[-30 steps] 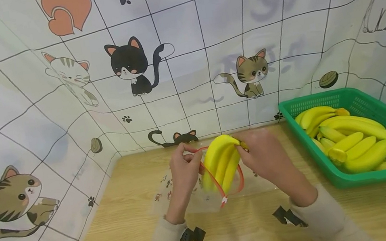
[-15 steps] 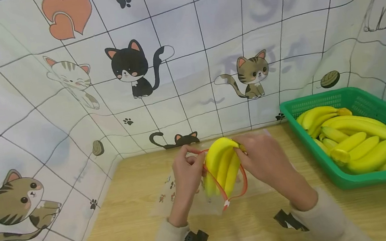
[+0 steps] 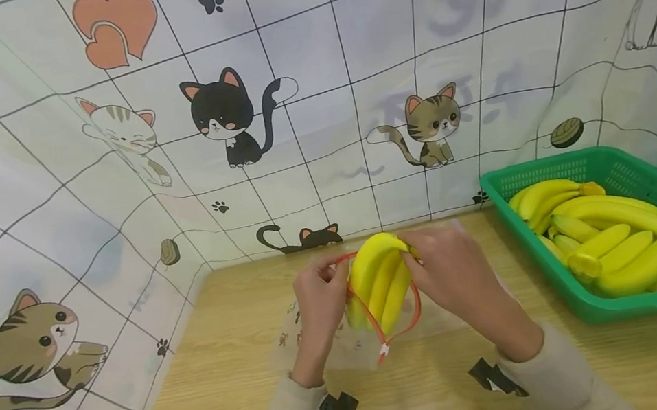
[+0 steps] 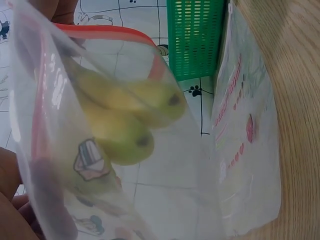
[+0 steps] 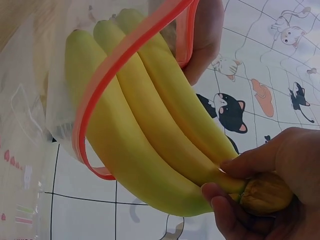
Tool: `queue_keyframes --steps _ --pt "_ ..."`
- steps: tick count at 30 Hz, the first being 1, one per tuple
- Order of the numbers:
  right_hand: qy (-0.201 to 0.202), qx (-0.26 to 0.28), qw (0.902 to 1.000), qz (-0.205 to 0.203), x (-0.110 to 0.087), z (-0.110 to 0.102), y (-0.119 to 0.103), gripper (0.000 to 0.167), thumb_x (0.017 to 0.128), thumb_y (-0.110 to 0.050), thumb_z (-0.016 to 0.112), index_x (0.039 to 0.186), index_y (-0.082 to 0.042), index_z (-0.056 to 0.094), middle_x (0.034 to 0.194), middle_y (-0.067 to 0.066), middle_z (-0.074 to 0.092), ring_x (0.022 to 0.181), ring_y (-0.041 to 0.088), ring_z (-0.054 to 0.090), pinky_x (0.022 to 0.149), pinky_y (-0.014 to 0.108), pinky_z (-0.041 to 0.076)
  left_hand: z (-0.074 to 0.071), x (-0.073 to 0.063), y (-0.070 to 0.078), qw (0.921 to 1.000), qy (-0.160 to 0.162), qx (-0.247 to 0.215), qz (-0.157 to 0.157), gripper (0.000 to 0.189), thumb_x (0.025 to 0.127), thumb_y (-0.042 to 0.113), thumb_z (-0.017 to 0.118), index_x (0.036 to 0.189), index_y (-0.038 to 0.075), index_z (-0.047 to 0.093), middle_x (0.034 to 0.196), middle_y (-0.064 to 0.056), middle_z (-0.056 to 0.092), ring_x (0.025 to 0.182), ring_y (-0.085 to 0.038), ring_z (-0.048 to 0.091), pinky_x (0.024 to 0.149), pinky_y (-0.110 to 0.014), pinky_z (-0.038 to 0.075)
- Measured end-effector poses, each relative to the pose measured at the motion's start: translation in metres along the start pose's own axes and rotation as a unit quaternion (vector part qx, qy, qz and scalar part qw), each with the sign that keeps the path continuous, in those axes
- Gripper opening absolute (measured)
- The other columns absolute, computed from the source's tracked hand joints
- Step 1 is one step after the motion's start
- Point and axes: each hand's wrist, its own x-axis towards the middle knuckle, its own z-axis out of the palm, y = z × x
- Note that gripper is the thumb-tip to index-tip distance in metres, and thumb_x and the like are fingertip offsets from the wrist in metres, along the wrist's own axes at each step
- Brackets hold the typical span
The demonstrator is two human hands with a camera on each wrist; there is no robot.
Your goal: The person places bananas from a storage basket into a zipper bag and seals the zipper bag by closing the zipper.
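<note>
A bunch of yellow bananas (image 3: 378,278) hangs with its tips inside the mouth of a clear zip bag (image 4: 165,195) that has a red rim. My right hand (image 3: 449,269) pinches the brown stem end between thumb and fingers, plain in the right wrist view. My left hand (image 3: 323,296) grips the bag's red edge at the left and keeps the mouth spread. Through the cloudy plastic in the left wrist view the banana tips (image 4: 132,142) show. A white slider (image 3: 383,349) sits at the near end of the red rim.
To the right stands a green basket (image 3: 572,301) with several more bananas (image 3: 612,254) in it. Another printed bag (image 4: 247,135) lies on the wooden table (image 3: 203,388). A cat-printed sheet (image 3: 318,123) covers the walls behind and at the left.
Both hands, the bananas and the bag have hardly moved; they appear slightly further right. The bananas keep nearly the same position in the bag's mouth.
</note>
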Motion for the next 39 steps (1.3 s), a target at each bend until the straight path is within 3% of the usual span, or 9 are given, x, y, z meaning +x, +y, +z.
queue_keyframes --steps 5,12,17,21,25,29,33,39 --pt "-0.015 0.003 0.9999 -0.007 0.0 0.003 -0.002 0.002 0.09 -0.005 0.07 0.09 -0.006 0.072 0.069 0.002 0.062 0.056 0.013 0.042 0.052 0.025 0.033 0.001 0.0 -0.001 1.0 0.004 0.0 0.006 0.01 0.094 0.013 0.073 0.099 0.008 0.081 0.056 -0.002 0.058 0.038 -0.011 0.045 0.037 -0.02 0.035" --pt "-0.037 0.005 0.9992 -0.011 -0.001 0.007 -0.006 0.025 0.09 -0.007 0.069 0.113 0.0 0.074 0.086 0.011 0.075 0.06 0.018 0.054 0.052 0.027 0.042 0.002 0.0 0.0 0.9999 0.002 -0.013 -0.008 0.012 0.095 0.013 0.072 0.103 0.008 0.08 0.058 -0.004 0.062 0.039 -0.013 0.053 0.038 -0.022 0.043" --pt "-0.039 -0.002 0.9992 -0.011 -0.002 0.01 -0.008 0.029 0.091 -0.01 0.071 0.118 0.001 0.074 0.096 0.015 0.078 0.064 0.021 0.061 0.054 0.029 0.047 0.0 -0.001 0.003 0.9997 0.004 -0.013 -0.022 0.013 0.095 0.014 0.072 0.104 0.009 0.08 0.057 -0.003 0.061 0.04 -0.013 0.053 0.038 -0.021 0.041" --pt "-0.049 -0.004 0.9988 -0.005 -0.002 0.011 -0.01 0.03 0.091 -0.011 0.072 0.119 0.0 0.074 0.097 0.014 0.079 0.06 0.017 0.053 0.054 0.026 0.044 0.0 -0.001 0.004 0.9994 0.001 -0.02 -0.028 0.012 0.095 0.013 0.072 0.104 0.009 0.08 0.057 -0.003 0.061 0.04 -0.013 0.053 0.038 -0.02 0.041" --pt "-0.063 -0.003 0.998 -0.002 -0.002 0.013 -0.013 0.03 0.092 -0.012 0.072 0.12 -0.002 0.074 0.096 0.011 0.078 0.061 0.014 0.052 0.058 0.027 0.05 0.001 0.0 0.003 0.9992 0.003 -0.03 -0.024 0.013 0.096 0.014 0.072 0.105 0.009 0.079 0.057 -0.003 0.06 0.04 -0.013 0.053 0.038 -0.019 0.041" --pt "-0.073 -0.001 0.9973 -0.004 -0.002 0.017 -0.015 0.03 0.093 -0.014 0.072 0.121 -0.002 0.073 0.098 0.011 0.079 0.067 0.018 0.062 0.077 0.045 0.062 0.001 -0.001 0.004 0.9982 0.003 -0.052 -0.029 0.013 0.096 0.013 0.072 0.106 0.009 0.079 0.058 -0.003 0.061 0.041 -0.013 0.055 0.039 -0.019 0.042" --pt "-0.073 0.007 0.9973 -0.006 -0.002 0.021 -0.016 0.03 0.093 -0.014 0.073 0.121 -0.002 0.073 0.105 0.013 0.078 0.081 0.027 0.073 0.097 0.073 0.049 0.0 -0.001 0.005 0.9973 0.007 -0.067 -0.029 0.013 0.096 0.012 0.072 0.106 0.009 0.079 0.057 -0.004 0.061 0.04 -0.013 0.055 0.039 -0.02 0.043" --pt "-0.063 0.009 0.998 -0.001 -0.004 0.026 -0.018 0.026 0.092 -0.016 0.076 0.115 -0.008 0.075 0.1 0.009 0.072 0.079 0.023 0.067 0.098 0.075 0.047 0.0 0.001 0.005 0.9971 0.012 -0.075 -0.011 0.012 0.095 0.009 0.072 0.104 0.007 0.08 0.055 -0.008 0.06 0.038 -0.011 0.053 0.038 -0.021 0.043"
